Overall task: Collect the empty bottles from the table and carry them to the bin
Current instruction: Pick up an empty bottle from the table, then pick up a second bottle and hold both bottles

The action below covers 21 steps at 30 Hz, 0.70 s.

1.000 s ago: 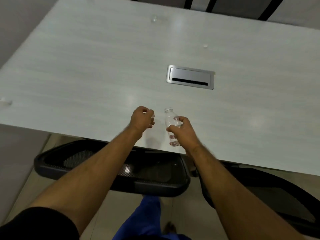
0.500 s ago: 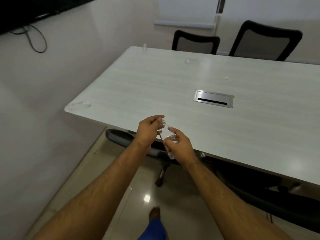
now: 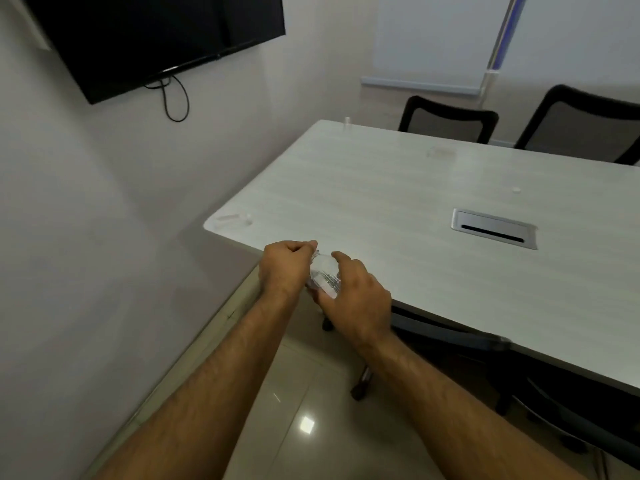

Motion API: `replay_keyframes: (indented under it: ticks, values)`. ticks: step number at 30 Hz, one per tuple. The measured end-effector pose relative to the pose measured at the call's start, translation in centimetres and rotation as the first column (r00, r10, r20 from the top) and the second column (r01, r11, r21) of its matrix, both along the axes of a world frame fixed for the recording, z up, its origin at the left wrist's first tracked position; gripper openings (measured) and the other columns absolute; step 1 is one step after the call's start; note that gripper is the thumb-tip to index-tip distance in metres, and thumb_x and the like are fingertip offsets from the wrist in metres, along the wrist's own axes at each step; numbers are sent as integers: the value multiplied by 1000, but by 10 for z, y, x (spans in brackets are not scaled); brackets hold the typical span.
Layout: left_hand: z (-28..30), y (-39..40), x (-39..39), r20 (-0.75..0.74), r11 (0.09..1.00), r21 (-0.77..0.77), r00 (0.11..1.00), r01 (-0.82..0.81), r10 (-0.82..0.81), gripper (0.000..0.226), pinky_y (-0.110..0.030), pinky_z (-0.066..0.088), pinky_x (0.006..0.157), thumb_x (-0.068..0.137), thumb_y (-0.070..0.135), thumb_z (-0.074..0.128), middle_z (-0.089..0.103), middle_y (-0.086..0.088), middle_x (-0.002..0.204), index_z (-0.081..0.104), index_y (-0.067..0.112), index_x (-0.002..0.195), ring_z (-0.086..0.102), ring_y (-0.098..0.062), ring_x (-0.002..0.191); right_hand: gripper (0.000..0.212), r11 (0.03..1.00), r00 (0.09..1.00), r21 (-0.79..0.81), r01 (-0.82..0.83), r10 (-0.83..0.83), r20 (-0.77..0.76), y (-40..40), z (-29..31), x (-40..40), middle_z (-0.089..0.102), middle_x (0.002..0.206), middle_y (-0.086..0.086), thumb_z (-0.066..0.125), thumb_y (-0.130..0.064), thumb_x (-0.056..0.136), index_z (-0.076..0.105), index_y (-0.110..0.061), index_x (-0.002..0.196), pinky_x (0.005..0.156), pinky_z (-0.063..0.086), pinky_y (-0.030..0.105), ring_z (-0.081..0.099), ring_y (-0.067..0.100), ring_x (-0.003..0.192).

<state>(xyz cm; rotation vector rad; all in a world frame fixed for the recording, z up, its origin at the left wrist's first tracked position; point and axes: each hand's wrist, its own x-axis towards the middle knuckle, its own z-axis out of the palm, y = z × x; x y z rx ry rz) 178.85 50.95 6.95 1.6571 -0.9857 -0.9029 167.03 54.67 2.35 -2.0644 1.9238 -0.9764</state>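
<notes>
A small clear plastic bottle [image 3: 323,277] is held between both hands at the near edge of the pale table [image 3: 381,188]. My right hand [image 3: 356,299] wraps its body from the right. My left hand [image 3: 285,266] is closed around its neck end, and the cap is hidden by the fingers. Another clear bottle [image 3: 230,220] lies flat on the table's near left corner. A third one [image 3: 347,122] stands upright at the far left corner. A faint clear object [image 3: 440,152] lies further along the far side.
A metal cable hatch [image 3: 493,228] is set into the table top. Two black mesh chairs [image 3: 450,117] stand behind the table, and others are tucked under its near edge. A wall-mounted screen [image 3: 156,39] hangs at left. A small white cap [image 3: 516,189] lies on the table.
The view has lifted and swung left, showing the wall and screen. My hands have come together on the bottle, the left one closing over its neck.
</notes>
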Motion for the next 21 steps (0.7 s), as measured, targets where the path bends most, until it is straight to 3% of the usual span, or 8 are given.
replay_keyframes:
  ticks: [3,5,6,8,11,13,15,21]
  values:
    - [-1,-14,54,-76,1000,-12,997,-16,15,17,-28,58,76,88,24,72,76,0,88,78,12,98,73,-17,85,71,1000,999,19,-19,18,51,-17,5,49,70,114,-4,67,-64,80,50,-26,137,66,54,31,69,19,92]
    - [-4,-27,90,-251,1000,6,968,-12,13,18,-30,59,80,88,16,72,76,-4,92,76,7,103,73,-20,90,63,989,975,138,-49,18,222,-29,13,81,69,100,-9,71,-63,76,51,-28,125,65,56,32,69,15,83]
    - [-4,-33,103,-342,1000,8,940,6,-3,20,-31,59,80,88,13,72,76,-7,94,74,3,106,73,-21,91,59,965,919,245,-93,-11,393,-36,17,91,69,95,-10,75,-59,75,53,-28,119,66,59,35,70,14,79]
    - [-5,-46,126,-446,996,6,892,86,-74,25,-29,57,80,89,9,70,75,-9,98,71,-1,112,72,-22,94,48,857,662,419,-301,-129,738,-52,19,105,73,95,2,81,-46,78,58,-20,110,65,61,41,72,18,74]
    - [-9,-71,154,-509,982,-6,844,190,-166,27,-30,56,84,91,10,67,73,-11,102,69,0,115,71,-21,95,47,694,402,443,-567,-236,885,-83,10,115,73,103,16,73,-43,87,63,-7,117,68,58,39,71,24,80]
    - [-17,-86,163,-497,981,-6,851,193,-170,26,-33,56,90,91,11,67,74,-10,103,70,1,115,71,-23,98,51,666,464,483,-569,-225,857,-104,-1,118,74,105,14,70,-50,87,66,-9,118,81,59,41,71,27,89]
    - [-28,-105,167,-450,990,-3,884,143,-129,24,-35,56,92,91,12,69,75,-7,104,72,4,112,72,-24,101,52,719,639,519,-462,-136,757,-127,-13,125,75,107,10,67,-58,86,70,-14,115,90,60,44,73,26,94]
    - [-50,-165,180,-433,997,47,899,-56,71,19,-40,57,95,90,11,70,75,-6,99,74,4,107,70,-26,102,57,883,890,421,-210,-6,457,-191,-35,172,72,109,-4,47,-68,92,69,-22,116,70,56,26,68,13,87]
